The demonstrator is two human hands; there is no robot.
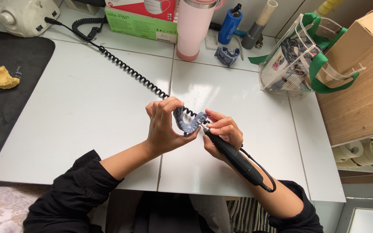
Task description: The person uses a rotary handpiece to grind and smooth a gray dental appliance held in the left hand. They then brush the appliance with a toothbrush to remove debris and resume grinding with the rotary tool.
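Left hand [164, 127] pinches a grey dental arch model [189, 121]; right hand [222, 133] grips a black rotary handpiece [232, 156], its tip touching the model's right end.

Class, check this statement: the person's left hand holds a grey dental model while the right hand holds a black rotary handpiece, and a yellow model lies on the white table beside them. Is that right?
Not quite. The head view shows the yellow model on the black mat, far left. The left hand does hold the grey dental model, the right hand the black handpiece.

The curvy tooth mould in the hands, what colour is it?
The tooth mould is bluish grey, seen in the head view.
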